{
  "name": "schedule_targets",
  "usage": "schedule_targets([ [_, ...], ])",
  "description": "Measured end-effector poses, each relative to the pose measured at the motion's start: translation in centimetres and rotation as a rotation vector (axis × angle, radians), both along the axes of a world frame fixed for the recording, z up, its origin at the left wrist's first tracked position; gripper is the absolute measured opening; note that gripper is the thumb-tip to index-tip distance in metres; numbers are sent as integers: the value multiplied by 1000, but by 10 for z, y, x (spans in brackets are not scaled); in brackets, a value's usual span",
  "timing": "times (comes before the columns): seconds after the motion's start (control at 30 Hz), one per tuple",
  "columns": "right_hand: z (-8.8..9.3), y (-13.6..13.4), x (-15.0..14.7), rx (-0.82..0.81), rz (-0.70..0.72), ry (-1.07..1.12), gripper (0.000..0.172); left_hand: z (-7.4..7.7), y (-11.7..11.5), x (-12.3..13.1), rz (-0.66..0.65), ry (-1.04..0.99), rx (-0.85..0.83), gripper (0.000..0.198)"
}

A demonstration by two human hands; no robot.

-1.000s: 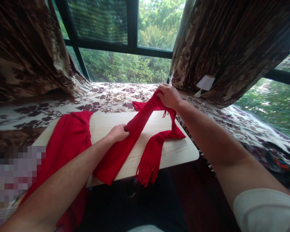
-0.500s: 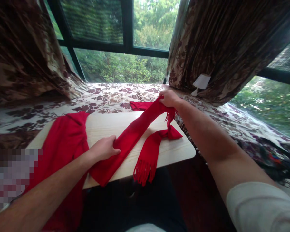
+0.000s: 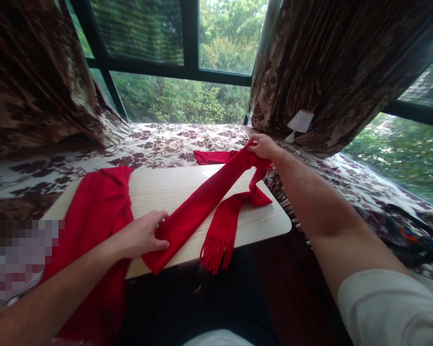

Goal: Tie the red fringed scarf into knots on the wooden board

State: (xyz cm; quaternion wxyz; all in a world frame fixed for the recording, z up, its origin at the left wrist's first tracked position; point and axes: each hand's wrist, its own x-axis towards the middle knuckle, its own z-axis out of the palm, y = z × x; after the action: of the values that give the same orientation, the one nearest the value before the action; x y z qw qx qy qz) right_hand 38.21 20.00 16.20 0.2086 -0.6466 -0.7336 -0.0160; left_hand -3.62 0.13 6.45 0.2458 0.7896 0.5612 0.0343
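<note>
A long red scarf strip [image 3: 205,194] stretches diagonally over the pale wooden tabletop [image 3: 166,187]. At its far right end, my right hand [image 3: 262,146] is closed on the gathered fabric, raised a little above the table. My left hand [image 3: 147,235] touches the scarf's near left end, its thumb and fingers spread apart. A fringed scarf end [image 3: 220,240] lies to the right and hangs over the near edge. From it, a twisted length of red fabric [image 3: 258,196] runs up toward my right hand. Part of the fringe under that hand is hidden.
Red cloth [image 3: 101,206] drapes over the table's left side and hangs down. Another red piece [image 3: 214,157] lies past the far edge on a floral-covered ledge [image 3: 159,139]. A small white lamp [image 3: 299,122] stands at the back right. Dark straps [image 3: 411,235] lie far right.
My right hand has moved right, pulling the scarf along with it. My left hand has slid left and down along the strip, its fingers now wider apart. The near end has shifted slightly right.
</note>
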Motion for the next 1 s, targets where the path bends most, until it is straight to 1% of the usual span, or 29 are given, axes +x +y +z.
schedule_targets([
  [0.07,-3,2,1,57,-23,48,26,-1,-7,6,42,33,72,61],
  [0.13,-6,3,1,82,-43,66,26,-1,-15,13,45,109,98,58],
  [0.23,-10,3,-3,71,-56,44,27,2,-23,19,22,228,99,49],
  [0.3,-12,2,-3,57,-62,7,27,5,-25,19,14,270,125,41],
  [0.37,-15,1,-2,40,-83,-33,27,7,-24,16,8,300,202,32],
  [0.43,-17,0,2,20,-109,-66,28,6,-21,11,-1,308,279,26],
  [0.53,-21,0,8,3,-142,-94,28,1,-15,2,-7,257,296,31],
  [0.63,-27,-1,11,-21,-162,-107,27,-3,-11,-3,39,202,263,40],
  [0.73,-34,-3,11,-60,-147,-110,25,-3,-6,-6,110,156,184,47],
  [0.83,-40,-7,9,-125,-113,-123,23,-2,1,-10,157,23,47,44],
  [0.93,-46,-10,7,-167,-103,-138,21,-1,9,-17,215,-256,-185,40],
  [1.0,-48,-11,6,-175,-103,-129,19,0,12,-22,281,-488,-348,45],
])
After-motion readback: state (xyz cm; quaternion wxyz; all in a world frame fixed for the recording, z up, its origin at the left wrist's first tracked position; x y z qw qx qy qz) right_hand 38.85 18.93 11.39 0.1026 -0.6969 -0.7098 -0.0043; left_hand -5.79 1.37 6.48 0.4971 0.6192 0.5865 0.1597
